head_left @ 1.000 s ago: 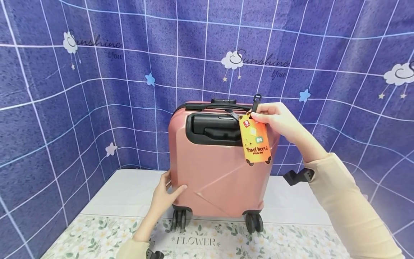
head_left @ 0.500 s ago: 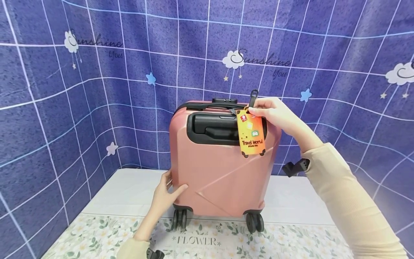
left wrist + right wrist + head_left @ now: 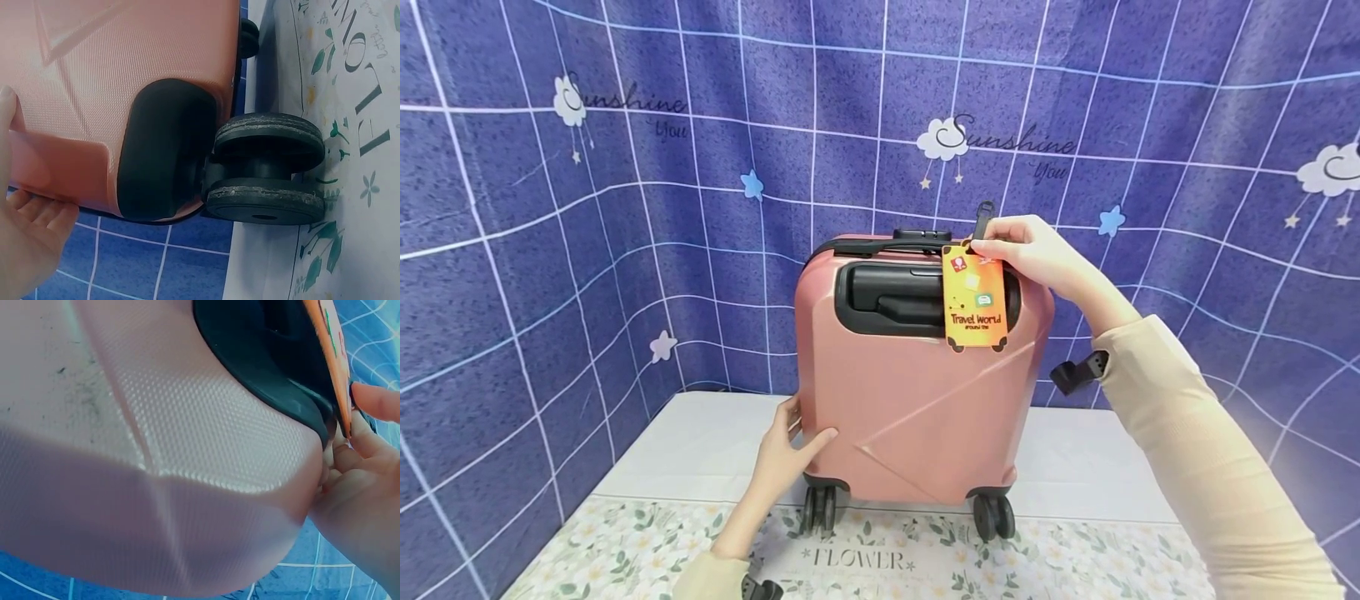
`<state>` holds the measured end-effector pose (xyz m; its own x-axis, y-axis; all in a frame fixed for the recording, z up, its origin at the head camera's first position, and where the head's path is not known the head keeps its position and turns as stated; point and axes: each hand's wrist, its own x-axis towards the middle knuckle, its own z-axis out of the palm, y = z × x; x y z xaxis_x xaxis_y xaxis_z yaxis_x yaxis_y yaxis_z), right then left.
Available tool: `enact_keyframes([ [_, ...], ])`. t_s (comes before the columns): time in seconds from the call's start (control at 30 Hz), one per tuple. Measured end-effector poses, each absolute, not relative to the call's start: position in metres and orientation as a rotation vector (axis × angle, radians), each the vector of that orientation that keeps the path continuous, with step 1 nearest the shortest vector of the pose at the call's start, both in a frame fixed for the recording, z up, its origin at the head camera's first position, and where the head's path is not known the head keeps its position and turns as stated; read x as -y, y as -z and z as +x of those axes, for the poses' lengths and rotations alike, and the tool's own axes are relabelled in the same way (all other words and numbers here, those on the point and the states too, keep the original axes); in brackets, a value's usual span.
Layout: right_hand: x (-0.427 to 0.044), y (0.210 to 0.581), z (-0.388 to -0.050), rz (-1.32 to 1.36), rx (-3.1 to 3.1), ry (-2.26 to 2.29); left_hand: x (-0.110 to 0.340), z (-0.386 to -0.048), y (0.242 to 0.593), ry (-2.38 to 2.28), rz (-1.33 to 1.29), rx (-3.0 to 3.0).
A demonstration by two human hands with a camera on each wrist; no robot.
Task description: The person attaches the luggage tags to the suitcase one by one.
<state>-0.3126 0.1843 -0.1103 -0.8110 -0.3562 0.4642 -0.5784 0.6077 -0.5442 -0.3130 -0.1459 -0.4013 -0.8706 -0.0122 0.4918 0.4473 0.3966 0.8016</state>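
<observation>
A pink hard-shell suitcase (image 3: 917, 408) stands upright on its black wheels (image 3: 992, 515). At its lower left edge my left hand (image 3: 781, 450) grips the shell, thumb on the face and fingers round the side. The left wrist view shows those fingers (image 3: 47, 212) near a wheel (image 3: 265, 200). My right hand (image 3: 1037, 250) pinches the top of an orange luggage tag (image 3: 975, 304) printed "Travel World". Its black strap (image 3: 984, 218) sticks up above the thumb. The tag hangs in front of the recessed black telescopic handle (image 3: 895, 292), partly covering it.
Behind the suitcase hangs a blue grid-patterned curtain (image 3: 850, 108) with clouds and stars. Under it lies a white surface (image 3: 700, 450) and a floral cloth (image 3: 625, 550) in front. A black combination lock (image 3: 922, 236) sits on the suitcase's top edge.
My right hand has moved the luggage tag up and to the left, over the handle recess. My left hand and the suitcase stay in place.
</observation>
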Motion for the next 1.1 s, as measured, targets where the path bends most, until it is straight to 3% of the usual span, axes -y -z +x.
enact_keyframes([
  [0.57, -0.173, 0.118, -0.330, 0.838, 2.383, -1.235, 0.144, -0.312, 0.401, 1.496, -0.375, 2.216],
  [0.73, -0.167, 0.119, -0.331, 0.812, 2.294, -1.306, 0.140, -0.297, 0.384, 1.481, -0.396, 2.223],
  [1.1, -0.167, 0.126, -0.332, 0.860, 2.238, -1.127, 0.134, -0.285, 0.374, 1.484, -0.377, 2.225],
])
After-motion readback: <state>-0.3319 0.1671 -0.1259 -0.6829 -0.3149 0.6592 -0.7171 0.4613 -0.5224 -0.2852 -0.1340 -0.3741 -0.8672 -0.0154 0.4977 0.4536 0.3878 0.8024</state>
